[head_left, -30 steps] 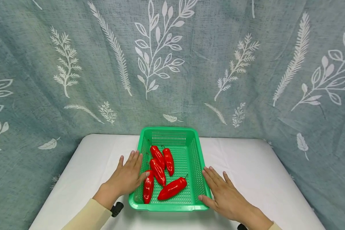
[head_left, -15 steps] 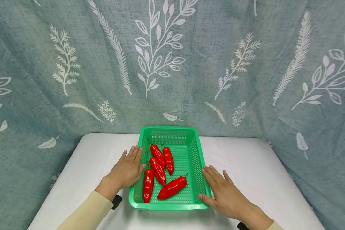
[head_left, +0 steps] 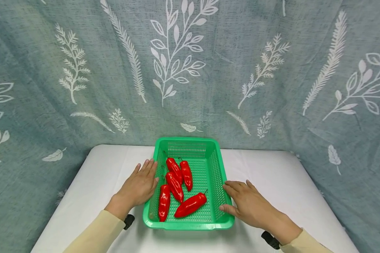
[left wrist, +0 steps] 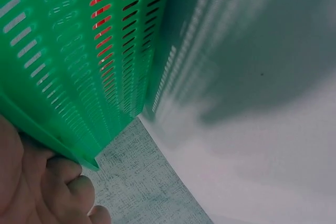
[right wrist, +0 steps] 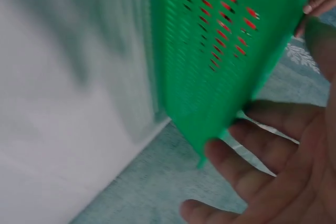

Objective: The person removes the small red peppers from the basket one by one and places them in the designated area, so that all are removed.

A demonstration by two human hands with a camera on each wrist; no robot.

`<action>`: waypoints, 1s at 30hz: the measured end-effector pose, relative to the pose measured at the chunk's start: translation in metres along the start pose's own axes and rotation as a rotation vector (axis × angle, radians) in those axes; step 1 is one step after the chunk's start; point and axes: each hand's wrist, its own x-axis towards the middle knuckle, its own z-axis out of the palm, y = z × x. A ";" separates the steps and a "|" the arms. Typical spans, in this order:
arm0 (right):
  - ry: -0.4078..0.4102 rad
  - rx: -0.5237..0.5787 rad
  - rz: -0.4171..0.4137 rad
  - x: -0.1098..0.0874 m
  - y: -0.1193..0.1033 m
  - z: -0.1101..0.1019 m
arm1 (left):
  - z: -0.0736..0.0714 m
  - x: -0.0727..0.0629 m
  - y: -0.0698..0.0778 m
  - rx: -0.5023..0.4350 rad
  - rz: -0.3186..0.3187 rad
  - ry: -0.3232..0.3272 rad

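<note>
A green perforated plastic basket stands on the white table. Several glossy red peppers lie in it, mostly along its left side, with one red pepper lying slantwise near the front. My left hand rests on the left rim, fingers stretched forward and thumb over the edge. On the opposite side, my right hand touches the right rim with its fingertips, its thumb reaching over the edge. In the right wrist view the fingers are spread and lightly bent along the rim. Red shows through the basket's slots in both wrist views.
The white-covered table extends on both sides of the basket. Behind it hangs a grey-green curtain with white leaf prints, close to the basket's far end. A black band sits at the right wrist.
My left hand has slid a little forward along the rim, and its thumb has drawn back from over a pepper. The right hand has shifted slightly, its fingers now more bent.
</note>
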 end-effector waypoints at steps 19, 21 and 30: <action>-0.180 0.563 0.085 0.156 -0.059 -0.002 | 0.001 -0.002 -0.006 -0.026 -0.048 -0.028; -0.243 0.769 0.135 0.167 -0.063 0.007 | 0.001 -0.001 -0.005 -0.034 -0.055 -0.033; -0.399 1.143 0.337 0.176 -0.054 0.035 | 0.002 -0.001 -0.002 -0.027 -0.048 -0.025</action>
